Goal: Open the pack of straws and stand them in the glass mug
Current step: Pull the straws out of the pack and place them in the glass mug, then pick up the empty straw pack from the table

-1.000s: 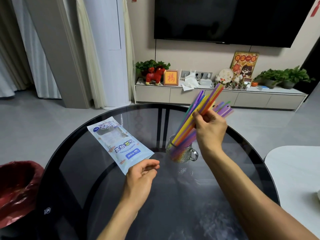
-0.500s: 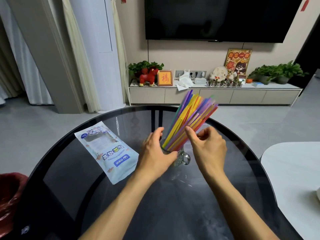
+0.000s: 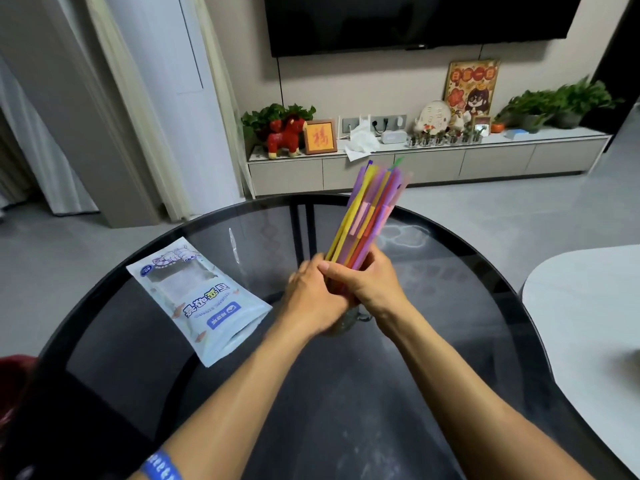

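Note:
A bundle of coloured straws [image 3: 369,216] rises nearly upright from the middle of the round black glass table [image 3: 450,306]. My left hand [image 3: 311,299] and my right hand [image 3: 363,285] are cupped together around the lower part of the bundle. Both hands almost fully hide the glass mug [image 3: 349,318]; only a bit of glass and handle shows beneath them. The straws' empty light-blue pack [image 3: 201,292] lies flat on the table to the left, its open end towards me.
A red bin [image 3: 10,372] stands at the lower left beside the table. A white table [image 3: 595,327] sits to the right. Beyond the grey floor are a low TV cabinet [image 3: 450,161] with ornaments and plants, and a television above it.
My left hand moved from the table beside the pack to the mug, and both hands closed around the straws. The fanned, leaning bundle is now gathered and more upright.

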The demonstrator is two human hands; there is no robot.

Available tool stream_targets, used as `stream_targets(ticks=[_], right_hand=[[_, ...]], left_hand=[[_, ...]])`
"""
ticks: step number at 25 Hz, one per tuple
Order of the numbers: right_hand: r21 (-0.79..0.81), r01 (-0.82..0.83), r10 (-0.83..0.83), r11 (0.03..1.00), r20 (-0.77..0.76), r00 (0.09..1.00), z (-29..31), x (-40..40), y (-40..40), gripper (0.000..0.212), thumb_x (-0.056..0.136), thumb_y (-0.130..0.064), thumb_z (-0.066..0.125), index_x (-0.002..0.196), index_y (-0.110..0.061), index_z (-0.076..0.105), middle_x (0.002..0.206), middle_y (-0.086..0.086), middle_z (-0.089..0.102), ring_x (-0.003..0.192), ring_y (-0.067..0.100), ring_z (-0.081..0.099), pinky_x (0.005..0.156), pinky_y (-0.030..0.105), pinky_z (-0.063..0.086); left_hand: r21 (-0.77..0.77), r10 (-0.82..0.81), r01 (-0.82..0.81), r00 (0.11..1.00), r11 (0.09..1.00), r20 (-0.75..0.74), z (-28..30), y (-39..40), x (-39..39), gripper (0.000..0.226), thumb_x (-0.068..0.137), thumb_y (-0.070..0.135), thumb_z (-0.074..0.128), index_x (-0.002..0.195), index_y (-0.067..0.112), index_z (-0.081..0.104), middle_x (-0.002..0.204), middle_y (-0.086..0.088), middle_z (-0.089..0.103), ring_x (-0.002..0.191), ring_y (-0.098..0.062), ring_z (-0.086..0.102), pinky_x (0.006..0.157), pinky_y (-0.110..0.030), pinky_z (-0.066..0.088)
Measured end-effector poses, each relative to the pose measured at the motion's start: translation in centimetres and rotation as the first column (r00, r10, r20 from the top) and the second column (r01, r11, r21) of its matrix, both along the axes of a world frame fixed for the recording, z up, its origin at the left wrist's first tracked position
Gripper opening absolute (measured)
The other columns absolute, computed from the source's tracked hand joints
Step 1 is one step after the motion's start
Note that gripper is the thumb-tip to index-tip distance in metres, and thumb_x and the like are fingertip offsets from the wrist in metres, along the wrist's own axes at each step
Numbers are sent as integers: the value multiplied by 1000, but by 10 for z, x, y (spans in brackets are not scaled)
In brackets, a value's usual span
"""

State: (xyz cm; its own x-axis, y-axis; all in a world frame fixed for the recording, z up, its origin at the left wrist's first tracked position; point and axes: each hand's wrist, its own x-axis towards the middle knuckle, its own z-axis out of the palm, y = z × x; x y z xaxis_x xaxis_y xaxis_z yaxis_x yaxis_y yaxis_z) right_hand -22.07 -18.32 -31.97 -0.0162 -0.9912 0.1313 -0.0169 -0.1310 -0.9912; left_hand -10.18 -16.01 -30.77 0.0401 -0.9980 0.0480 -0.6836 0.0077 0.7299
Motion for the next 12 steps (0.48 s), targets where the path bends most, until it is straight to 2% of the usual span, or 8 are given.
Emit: stream_targets(ticks=[2,5,9,11,12], right_hand=[[2,-8,8,1000,16,1000,0,2,5,55,66,-18,89,113,-9,63,103,8,75,95,17,72,88,39,59],[50,-11,13,999,-40,999,-4,0,14,72,62,-32,91,124,-16,57,117,2,70,110,14,67,94,39,56],[156,-46,71,987,-160,984,-4,-10,43,93,66,-39,87,143,-17,40,137,-4,53,122,11,54,88,19,48],[218,-33,89,975,-252,964,-4,-10,63,87,68,-39,86,139,-15,42,132,-4,52,115,10,56,86,16,44],[234,-17,93,972,-314,945,-5,-7,73,76,69,-37,86,131,-17,47,127,-3,56,108,9,58,82,15,44]], left_hand=[[-23,93,-91,993,996,67,-1,6,-6,63,71,35,69,128,23,45,124,-5,54,118,-28,50,97,-41,46],[-28,112,-112,993,993,27,-1,5,-6,65,78,34,67,134,20,38,130,-7,49,124,-28,46,98,-42,44],[-20,-4,4,1000,1000,-2,-8,27,25,101,67,43,79,149,23,22,147,-4,37,136,-26,36,108,-44,39],[-116,2,5,998,993,59,-15,49,59,100,64,50,80,147,22,30,147,-1,39,136,-22,37,112,-39,35],[-170,52,-26,987,985,152,-23,59,81,93,67,52,78,144,21,36,146,-1,42,137,-22,38,113,-38,31]])
